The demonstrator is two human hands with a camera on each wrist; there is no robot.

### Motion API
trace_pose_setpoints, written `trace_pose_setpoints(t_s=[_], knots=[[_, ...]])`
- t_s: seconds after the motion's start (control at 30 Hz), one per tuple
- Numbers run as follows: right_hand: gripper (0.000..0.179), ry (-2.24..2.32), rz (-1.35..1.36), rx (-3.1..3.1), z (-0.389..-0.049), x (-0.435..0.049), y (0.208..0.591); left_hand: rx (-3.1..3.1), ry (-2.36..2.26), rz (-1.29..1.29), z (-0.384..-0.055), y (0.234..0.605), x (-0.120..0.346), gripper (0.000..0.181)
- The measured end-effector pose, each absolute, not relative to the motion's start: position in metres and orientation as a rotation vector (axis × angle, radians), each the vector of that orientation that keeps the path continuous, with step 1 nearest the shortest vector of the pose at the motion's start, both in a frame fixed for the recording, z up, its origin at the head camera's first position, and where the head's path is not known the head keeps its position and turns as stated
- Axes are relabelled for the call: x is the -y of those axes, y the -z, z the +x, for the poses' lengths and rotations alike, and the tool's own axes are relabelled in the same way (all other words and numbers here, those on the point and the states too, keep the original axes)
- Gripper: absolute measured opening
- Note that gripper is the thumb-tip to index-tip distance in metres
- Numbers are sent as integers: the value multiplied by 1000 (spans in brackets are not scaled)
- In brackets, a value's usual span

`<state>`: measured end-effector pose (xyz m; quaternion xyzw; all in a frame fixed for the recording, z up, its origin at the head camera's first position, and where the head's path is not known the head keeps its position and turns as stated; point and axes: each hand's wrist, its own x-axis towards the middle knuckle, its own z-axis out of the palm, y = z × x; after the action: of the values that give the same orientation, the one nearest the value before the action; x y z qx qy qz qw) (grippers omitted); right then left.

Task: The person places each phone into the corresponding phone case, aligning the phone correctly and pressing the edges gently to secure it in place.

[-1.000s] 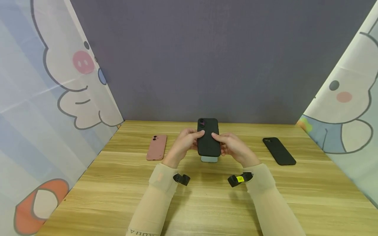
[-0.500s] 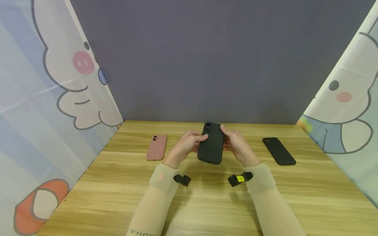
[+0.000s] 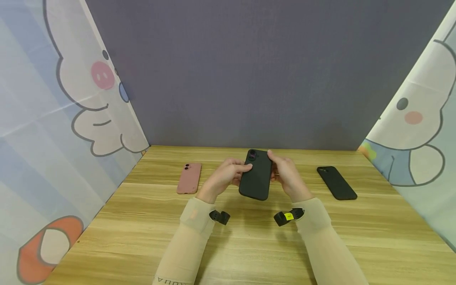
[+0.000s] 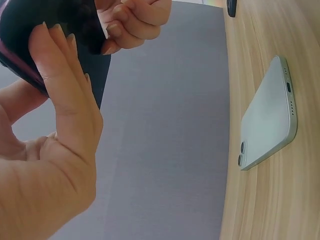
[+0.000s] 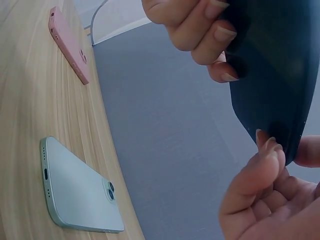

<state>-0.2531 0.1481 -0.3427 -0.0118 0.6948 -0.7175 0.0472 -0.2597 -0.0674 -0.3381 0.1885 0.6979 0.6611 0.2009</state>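
Both hands hold a black phone (image 3: pixel 256 178) above the table, its back with two lenses facing up and its top leaning a little right. The left hand (image 3: pixel 228 174) grips the left long side, thumb on the back and fingers under the dark, glossy face. At the upper right corner, the right hand (image 3: pixel 285 174) pinches the edge with its thumb, fingers beneath. A light green phone (image 4: pixel 270 112) lies below on the table, back up, and in the head view the black phone hides it. The right wrist view also has this green phone (image 5: pixel 82 192).
To the left on the wooden table (image 3: pixel 242 245) lies a pink phone (image 3: pixel 189 179). A black phone or phone case (image 3: pixel 336 183) lies at the right. Behind stands a grey panel (image 3: pixel 242 75), with printed cloth (image 3: pixel 32 166) at the sides.
The black phone has shifted nearer and slightly right, and now tilts, covering the light green phone. The right thumb has moved from the middle of its back to the upper right corner.
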Motion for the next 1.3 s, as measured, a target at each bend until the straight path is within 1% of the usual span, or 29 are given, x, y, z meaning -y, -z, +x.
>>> trace_pose_setpoints(t_s=[0.3, 0.5, 0.73, 1.07, 1.3], knots=[[43, 2229, 70, -2104, -253, -147, 342, -1946, -1834, 571, -259, 339, 65, 28], [35, 2238, 55, -2051, -253, -148, 342, -1955, -1816, 606, -259, 340, 65, 26], [39, 2217, 13, -2132, -253, -148, 343, -1957, -1791, 608, -257, 337, 65, 26], [35, 2260, 4, -2020, -253, -148, 342, -1947, -1805, 594, -258, 337, 67, 26], [42, 2236, -96, -1919, -253, -146, 340, -1956, -1892, 537, -259, 334, 71, 25]])
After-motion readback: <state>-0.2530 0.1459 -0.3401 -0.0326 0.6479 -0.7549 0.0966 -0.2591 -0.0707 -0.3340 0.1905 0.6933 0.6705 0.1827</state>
